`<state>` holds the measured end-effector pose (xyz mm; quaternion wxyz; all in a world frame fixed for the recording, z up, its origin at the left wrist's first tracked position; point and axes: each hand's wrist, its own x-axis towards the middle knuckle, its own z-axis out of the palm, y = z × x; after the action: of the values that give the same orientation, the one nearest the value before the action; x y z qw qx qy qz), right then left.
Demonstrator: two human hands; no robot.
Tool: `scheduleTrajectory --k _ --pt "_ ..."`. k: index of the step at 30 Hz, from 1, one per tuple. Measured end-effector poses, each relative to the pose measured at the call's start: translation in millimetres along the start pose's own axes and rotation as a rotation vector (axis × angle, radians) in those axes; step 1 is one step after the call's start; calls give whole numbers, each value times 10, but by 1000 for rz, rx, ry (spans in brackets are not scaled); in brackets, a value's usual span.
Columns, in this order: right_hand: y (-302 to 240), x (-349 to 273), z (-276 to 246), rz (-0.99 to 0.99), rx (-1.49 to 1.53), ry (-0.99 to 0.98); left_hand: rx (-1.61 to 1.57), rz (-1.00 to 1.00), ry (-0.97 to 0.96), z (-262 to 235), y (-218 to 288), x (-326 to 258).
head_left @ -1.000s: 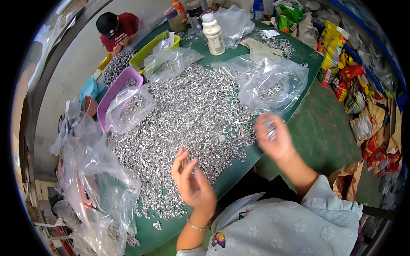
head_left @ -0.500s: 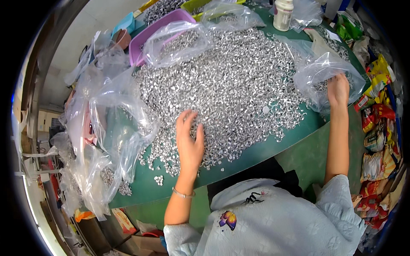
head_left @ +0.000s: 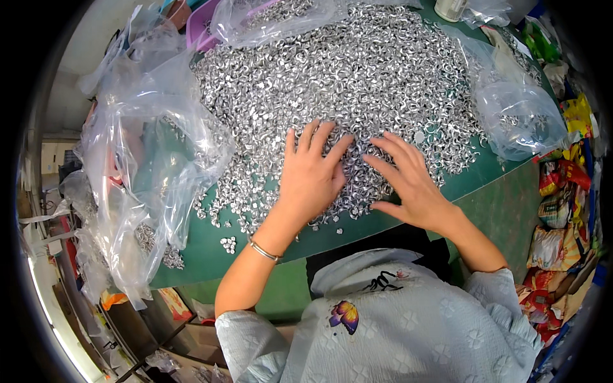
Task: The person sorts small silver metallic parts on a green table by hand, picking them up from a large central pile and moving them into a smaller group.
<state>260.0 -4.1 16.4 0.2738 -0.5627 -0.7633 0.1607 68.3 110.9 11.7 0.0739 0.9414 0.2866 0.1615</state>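
A broad heap of small shiny silver metal pieces (head_left: 274, 96), many of them curved like hooks or rings, is spread over the green table (head_left: 268, 271). My left hand (head_left: 311, 175) lies on the near part of the heap with its fingers spread. Beside it, my right hand (head_left: 412, 185) reaches in over the pieces, fingers apart and thumb out to the side. Neither hand grips anything that I can make out. Loose metal pieces lie between the two hands. A small separate cluster of pieces (head_left: 228, 244) sits near the front edge, left of my left wrist.
A clear plastic bag (head_left: 520, 115) with some pieces in it lies at the right. Large crumpled plastic bags (head_left: 137, 159) cover the table's left side. A purple tub (head_left: 201, 25) and a white bottle (head_left: 450, 7) stand at the back. Colourful packets (head_left: 555, 246) are stacked on the right.
My right hand has left the clear bag at the right and come to the heap's near middle. My left hand has moved right and slightly farther in. The view has shifted toward the near side.
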Motion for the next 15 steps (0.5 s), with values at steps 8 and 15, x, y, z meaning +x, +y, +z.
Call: scheduleTrajectory --k 8,15 --pt "201 144 223 -58 -211 -2 -77 -43 -95 -143 -125 -128" --pt "257 222 248 -67 -294 51 -47 -29 -139 -172 -201 -277"
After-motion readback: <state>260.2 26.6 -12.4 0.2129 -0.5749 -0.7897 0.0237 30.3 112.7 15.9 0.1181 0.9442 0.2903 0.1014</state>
